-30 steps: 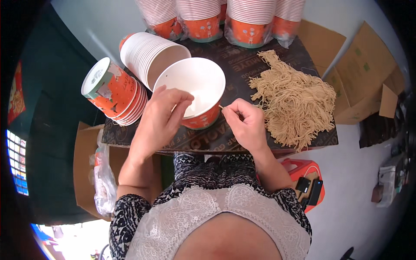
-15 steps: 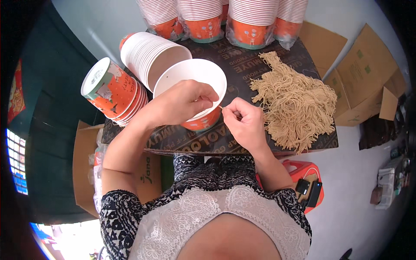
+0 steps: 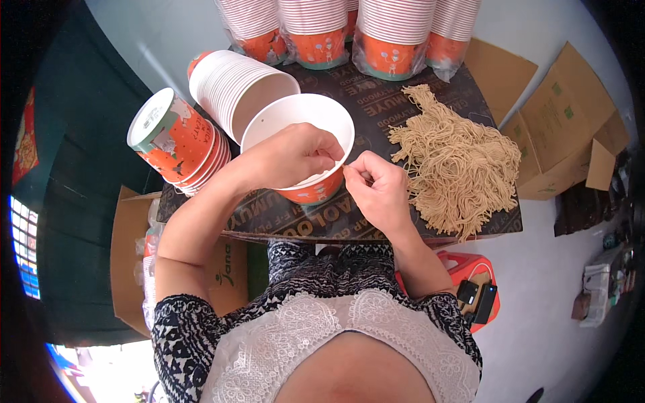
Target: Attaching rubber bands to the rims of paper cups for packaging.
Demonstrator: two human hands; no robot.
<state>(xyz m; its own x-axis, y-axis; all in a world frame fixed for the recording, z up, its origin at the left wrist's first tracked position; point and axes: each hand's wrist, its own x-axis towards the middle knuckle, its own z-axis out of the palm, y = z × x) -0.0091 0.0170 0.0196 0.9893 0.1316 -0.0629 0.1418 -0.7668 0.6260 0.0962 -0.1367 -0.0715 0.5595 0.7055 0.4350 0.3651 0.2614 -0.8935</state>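
Note:
A white-lined paper bucket (image 3: 269, 126) with an orange printed outside stands near the table's front edge. My left hand (image 3: 302, 153) reaches over its rim, fingers curled together inside against the near right wall; what they hold, if anything, is hidden. Outside that same rim, my right hand (image 3: 377, 183) pinches thumb against forefinger, at the end of a thin tan cord that now barely shows. To the right of my right hand lies a loose heap of tan cords (image 3: 463, 168).
Nested buckets lie on their side (image 3: 232, 87) behind the bucket, and an orange stack (image 3: 171, 138) leans at the left. Several plastic-wrapped bucket stacks (image 3: 390, 47) line the table's back. Cardboard boxes (image 3: 557, 127) stand at right, and a red stool (image 3: 487, 269) below.
My right hand has come right up to the bucket's rim, and the short bit of cord between it and the bucket hardly shows now. My left hand stays inside.

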